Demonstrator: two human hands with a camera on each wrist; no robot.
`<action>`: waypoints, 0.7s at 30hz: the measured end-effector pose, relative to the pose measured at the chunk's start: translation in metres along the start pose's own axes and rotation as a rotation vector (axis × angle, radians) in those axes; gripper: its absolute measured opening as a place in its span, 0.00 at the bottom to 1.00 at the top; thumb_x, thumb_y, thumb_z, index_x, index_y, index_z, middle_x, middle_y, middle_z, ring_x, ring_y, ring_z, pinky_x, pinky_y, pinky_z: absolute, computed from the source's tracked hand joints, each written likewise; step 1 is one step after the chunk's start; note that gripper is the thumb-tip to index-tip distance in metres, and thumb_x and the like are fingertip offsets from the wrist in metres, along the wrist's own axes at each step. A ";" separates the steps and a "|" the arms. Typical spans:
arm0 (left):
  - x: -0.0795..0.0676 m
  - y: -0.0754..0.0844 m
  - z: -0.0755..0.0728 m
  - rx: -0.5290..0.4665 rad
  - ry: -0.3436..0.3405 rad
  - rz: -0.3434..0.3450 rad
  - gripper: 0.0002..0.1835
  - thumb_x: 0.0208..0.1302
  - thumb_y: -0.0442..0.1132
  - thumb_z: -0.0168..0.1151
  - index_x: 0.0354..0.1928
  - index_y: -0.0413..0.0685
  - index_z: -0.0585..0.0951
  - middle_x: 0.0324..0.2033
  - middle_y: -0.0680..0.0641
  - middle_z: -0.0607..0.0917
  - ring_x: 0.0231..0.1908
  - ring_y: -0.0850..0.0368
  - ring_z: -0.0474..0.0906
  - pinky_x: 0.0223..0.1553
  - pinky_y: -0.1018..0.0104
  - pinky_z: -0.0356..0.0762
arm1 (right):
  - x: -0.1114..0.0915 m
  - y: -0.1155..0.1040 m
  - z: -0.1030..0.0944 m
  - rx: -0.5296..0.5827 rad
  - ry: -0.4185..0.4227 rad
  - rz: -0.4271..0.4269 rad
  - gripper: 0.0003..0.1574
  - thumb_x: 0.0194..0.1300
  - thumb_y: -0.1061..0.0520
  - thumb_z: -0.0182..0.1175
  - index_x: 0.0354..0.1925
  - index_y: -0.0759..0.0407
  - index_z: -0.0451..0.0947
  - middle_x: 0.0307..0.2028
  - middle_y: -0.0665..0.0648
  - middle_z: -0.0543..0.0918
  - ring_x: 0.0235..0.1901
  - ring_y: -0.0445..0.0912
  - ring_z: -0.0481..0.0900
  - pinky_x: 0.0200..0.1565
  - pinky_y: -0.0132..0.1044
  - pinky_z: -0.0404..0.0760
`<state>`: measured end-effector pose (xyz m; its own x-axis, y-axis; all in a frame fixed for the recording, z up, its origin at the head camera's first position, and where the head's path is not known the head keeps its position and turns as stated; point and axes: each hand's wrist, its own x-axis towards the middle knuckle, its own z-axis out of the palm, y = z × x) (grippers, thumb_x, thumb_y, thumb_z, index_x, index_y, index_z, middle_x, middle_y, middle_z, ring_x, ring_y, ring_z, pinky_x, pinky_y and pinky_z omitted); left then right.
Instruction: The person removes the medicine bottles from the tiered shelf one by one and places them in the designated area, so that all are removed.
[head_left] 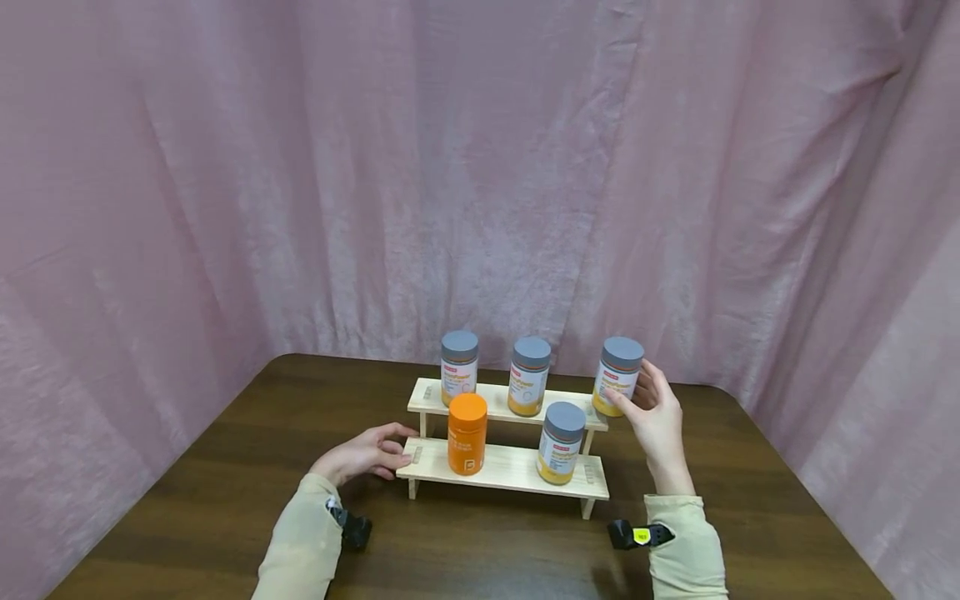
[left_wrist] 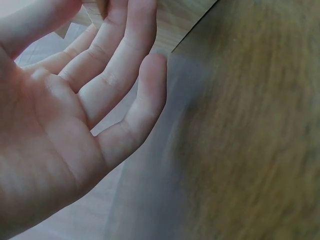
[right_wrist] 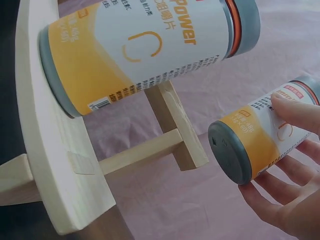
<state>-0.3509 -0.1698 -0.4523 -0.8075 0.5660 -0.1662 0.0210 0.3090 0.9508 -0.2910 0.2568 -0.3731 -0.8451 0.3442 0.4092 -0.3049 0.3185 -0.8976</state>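
Observation:
My right hand (head_left: 660, 417) grips a grey-lidded supplement bottle (head_left: 618, 377) with a white and yellow label, thumb across its front and fingers behind. In the right wrist view that bottle (right_wrist: 270, 132) has its grey base showing, apart from the end of the two-step wooden display stand (right_wrist: 85, 175). My left hand (head_left: 367, 454) holds the left end of the stand (head_left: 502, 467), thumb on the lower step. Its fingers (left_wrist: 107, 70) bend toward the wood in the left wrist view. Two grey-lidded bottles stand on the upper step; an orange bottle (head_left: 467, 435) and another grey-lidded one (head_left: 561, 443) stand on the lower.
The stand rests on a dark brown wooden table (head_left: 480, 550). Pink curtains (head_left: 480, 183) hang behind the table and along both sides. A strapped black camera sits at each wrist.

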 end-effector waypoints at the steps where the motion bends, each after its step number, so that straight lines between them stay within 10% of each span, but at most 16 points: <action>1: -0.001 0.000 0.000 0.003 0.001 -0.001 0.33 0.63 0.42 0.64 0.65 0.37 0.65 0.36 0.51 0.84 0.36 0.60 0.80 0.40 0.64 0.80 | 0.000 0.000 0.000 -0.001 0.001 -0.003 0.44 0.55 0.61 0.71 0.68 0.54 0.65 0.57 0.61 0.77 0.44 0.28 0.74 0.46 0.17 0.71; 21: -0.002 0.004 -0.001 0.065 -0.004 -0.026 0.32 0.65 0.46 0.63 0.66 0.40 0.65 0.37 0.49 0.85 0.36 0.59 0.81 0.39 0.62 0.80 | 0.005 0.003 -0.005 0.005 0.055 -0.024 0.43 0.54 0.66 0.70 0.66 0.58 0.66 0.49 0.51 0.77 0.42 0.29 0.76 0.45 0.19 0.73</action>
<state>-0.3498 -0.1705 -0.4482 -0.8062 0.5596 -0.1920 0.0383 0.3731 0.9270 -0.2935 0.2639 -0.3725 -0.8119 0.3846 0.4392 -0.3274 0.3229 -0.8880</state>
